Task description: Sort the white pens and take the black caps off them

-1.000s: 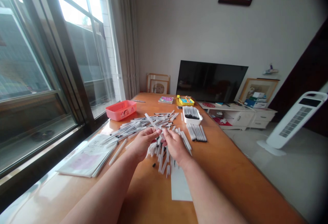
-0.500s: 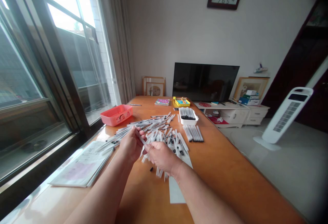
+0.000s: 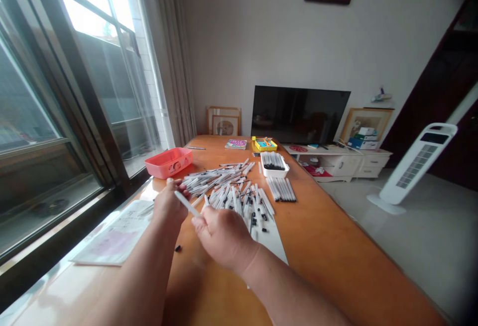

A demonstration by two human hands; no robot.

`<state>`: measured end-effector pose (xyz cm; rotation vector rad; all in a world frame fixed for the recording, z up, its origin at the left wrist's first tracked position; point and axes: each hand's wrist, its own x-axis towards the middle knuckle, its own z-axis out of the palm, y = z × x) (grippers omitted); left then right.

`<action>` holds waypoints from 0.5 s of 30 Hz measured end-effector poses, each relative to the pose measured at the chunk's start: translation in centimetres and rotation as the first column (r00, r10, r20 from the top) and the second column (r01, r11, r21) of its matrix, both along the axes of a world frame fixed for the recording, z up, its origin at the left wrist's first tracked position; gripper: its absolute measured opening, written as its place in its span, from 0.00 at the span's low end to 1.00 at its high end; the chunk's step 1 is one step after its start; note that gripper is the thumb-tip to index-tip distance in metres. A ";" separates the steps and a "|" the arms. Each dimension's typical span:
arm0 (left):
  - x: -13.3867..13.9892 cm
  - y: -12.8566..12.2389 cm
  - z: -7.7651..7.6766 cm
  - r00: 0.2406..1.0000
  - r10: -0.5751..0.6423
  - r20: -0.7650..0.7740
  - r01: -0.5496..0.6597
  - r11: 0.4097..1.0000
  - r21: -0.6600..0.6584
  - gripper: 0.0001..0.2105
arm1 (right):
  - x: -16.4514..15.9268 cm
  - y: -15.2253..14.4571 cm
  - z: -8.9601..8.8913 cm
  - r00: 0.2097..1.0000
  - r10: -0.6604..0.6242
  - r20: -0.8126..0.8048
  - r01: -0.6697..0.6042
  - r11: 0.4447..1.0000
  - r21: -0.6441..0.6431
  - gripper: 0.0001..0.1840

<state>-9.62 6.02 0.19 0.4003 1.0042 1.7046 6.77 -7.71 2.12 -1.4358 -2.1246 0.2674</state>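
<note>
My right hand [image 3: 224, 234] is closed around a whitish pen barrel [image 3: 186, 203], whose free end points up and left. Just left of that end is my left hand [image 3: 172, 200], its fingers loosely apart at the near edge of a heap of thin pen refills [image 3: 214, 179]. I see nothing in its grasp, though its palm is turned away. Beyond my right hand lies a jumble of pen barrels [image 3: 235, 199], with several small black caps [image 3: 264, 230] at its right side. One black cap [image 3: 178, 249] lies alone nearer to me.
A pink basket [image 3: 164, 165] stands at the back left, by the window. To the right, a white tub [image 3: 275, 172] holds pens, with a row of pens [image 3: 281, 189] before it. A notebook [image 3: 115, 234] lies left; a yellow box [image 3: 265, 147] stands at the far end.
My hands have separated. The left has moved left to the refills, while the right keeps the pen barrel and has come closer to me. The lone black cap now lies further left.
</note>
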 end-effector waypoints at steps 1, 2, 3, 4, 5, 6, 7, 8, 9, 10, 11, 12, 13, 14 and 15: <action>0.4 -0.1 -0.4 0.996 -0.048 -0.072 0.050 0.999 0.021 0.10 | 0.6 0.7 -0.3 0.998 -0.045 -0.037 0.045 0.999 0.000 0.18; 0.8 -0.3 -0.9 0.983 -0.089 -0.161 0.096 0.995 0.038 0.12 | 1.3 1.5 -0.7 0.992 -0.113 -0.059 0.112 0.994 -0.013 0.18; 1.3 -0.5 -1.3 0.959 -0.122 -0.258 0.138 0.989 0.046 0.14 | 2.2 2.3 -1.1 0.979 -0.192 -0.064 0.190 0.981 -0.030 0.18; 1.7 -0.7 -1.7 0.926 -0.146 -0.348 0.172 0.984 0.046 0.16 | 3.2 3.2 -1.6 0.964 -0.258 -0.068 0.256 0.966 -0.042 0.18; 2.0 -0.9 -2.1 0.886 -0.173 -0.431 0.210 0.977 0.040 0.18 | 4.2 4.0 -2.0 0.942 -0.326 -0.074 0.324 0.945 -0.042 0.18; 2.3 -1.0 -2.3 0.842 -0.203 -0.500 0.249 0.968 0.027 0.20 | 5.2 4.7 -2.4 0.926 -0.370 -0.077 0.368 0.929 -0.047 0.18; 2.4 -1.1 -2.5 0.800 -0.231 -0.554 0.285 0.958 0.013 0.21 | 6.0 5.3 -2.8 0.913 -0.400 -0.082 0.396 0.916 -0.058 0.18; 2.5 -1.2 -2.5 0.762 -0.254 -0.595 0.315 0.949 -0.001 0.22 | 6.7 5.7 -3.1 0.908 -0.410 -0.088 0.405 0.912 -0.068 0.18; 2.6 -1.4 -2.5 0.732 -0.270 -0.625 0.338 0.941 -0.010 0.22 | 7.2 6.1 -3.4 0.909 -0.405 -0.101 0.399 0.914 -0.075 0.18; 2.6 -1.5 -2.5 0.709 -0.281 -0.647 0.357 0.934 -0.014 0.22 | 7.6 6.4 -3.7 0.913 -0.390 -0.119 0.383 0.920 -0.079 0.18; 2.7 -1.6 -2.4 0.691 -0.287 -0.663 0.372 0.928 -0.013 0.21 | 7.8 6.7 -4.0 0.917 -0.374 -0.139 0.366 0.927 -0.081 0.19; 2.7 -1.7 -2.3 0.678 -0.288 -0.677 0.386 0.923 -0.007 0.20 | 7.9 6.8 -4.2 0.919 -0.358 -0.161 0.350 0.933 -0.081 0.19; 2.7 -1.8 -2.3 0.665 -0.284 -0.691 0.396 0.918 0.004 0.20 | 8.0 7.0 -4.4 0.919 -0.348 -0.184 0.338 0.938 -0.083 0.20; 2.7 -1.8 -2.2 0.650 -0.274 -0.709 0.403 0.915 0.015 0.19 | 8.0 7.1 -4.6 0.917 -0.344 -0.203 0.334 0.939 -0.084 0.20; 2.7 -1.9 -2.2 0.631 -0.255 -0.732 0.402 0.915 0.028 0.18 | 8.1 7.2 -4.6 0.912 -0.347 -0.219 0.337 0.938 -0.084 0.19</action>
